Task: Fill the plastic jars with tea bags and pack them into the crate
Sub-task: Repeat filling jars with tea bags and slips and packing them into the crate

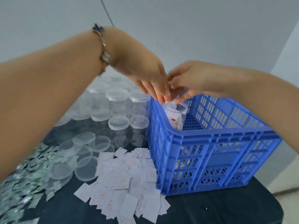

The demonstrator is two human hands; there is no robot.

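Observation:
A clear plastic jar with white tea bags inside stands in the far left corner of the blue crate. My left hand reaches over the crate's left wall. Its fingers point straight down and their tips touch the tea bags at the jar's mouth. My right hand comes from the right with its fingers curled, and its thumb and fingertips hold the jar's rim. A loose heap of white tea bags lies on the dark table in front of the crate's left side.
Several empty lidded jars stand stacked behind and to the left of the crate. Loose clear lids lie near them, and a pile of silver foil sachets covers the table's left side. A pale wall stands behind.

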